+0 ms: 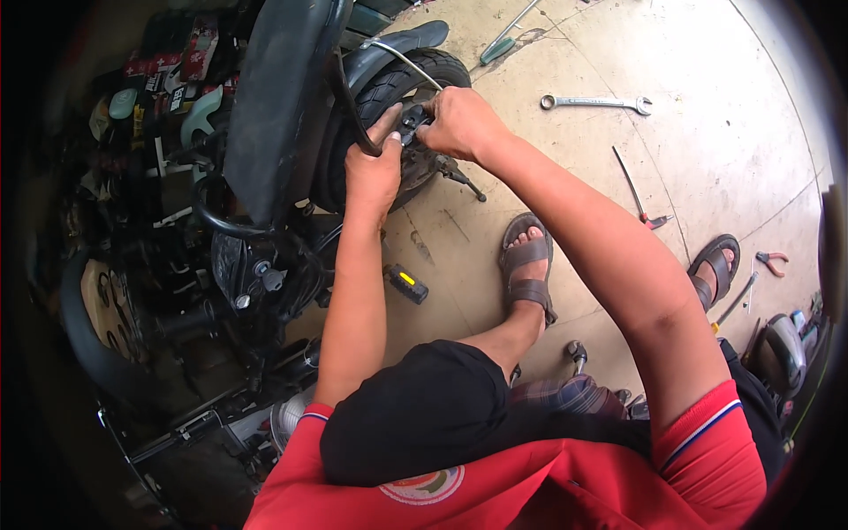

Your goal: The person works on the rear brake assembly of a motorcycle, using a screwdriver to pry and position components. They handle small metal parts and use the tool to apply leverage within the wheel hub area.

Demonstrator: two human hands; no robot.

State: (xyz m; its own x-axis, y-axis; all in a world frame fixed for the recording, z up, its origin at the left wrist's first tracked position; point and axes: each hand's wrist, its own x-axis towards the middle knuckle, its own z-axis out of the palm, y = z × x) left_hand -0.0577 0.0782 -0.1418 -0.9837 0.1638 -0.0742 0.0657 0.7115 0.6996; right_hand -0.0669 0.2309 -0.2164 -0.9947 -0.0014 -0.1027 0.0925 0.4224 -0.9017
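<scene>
matte black scooter body (pixel 274 106) fills the left, knobby rubber rear tyre (pixel 415 75) beside it over smooth pale concrete floor (pixel 707 168). left hand (pixel 371 172) wrapped shut round a curved black bar (pixel 349 102); right hand (pixel 459 122) pinched tight on small black fitting (pixel 412 117) at the wheel. best w/ left bracing steady, right turning square. chrome combination wrench (pixel 596 102) lies well apart.

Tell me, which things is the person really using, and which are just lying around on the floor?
In use:
left hand on a black frame bar
right hand on a small black part by the rear wheel

Lying about:
spanner
screwdriver with red handle
red pliers
green-handled screwdriver
pedal with yellow reflector
</scene>
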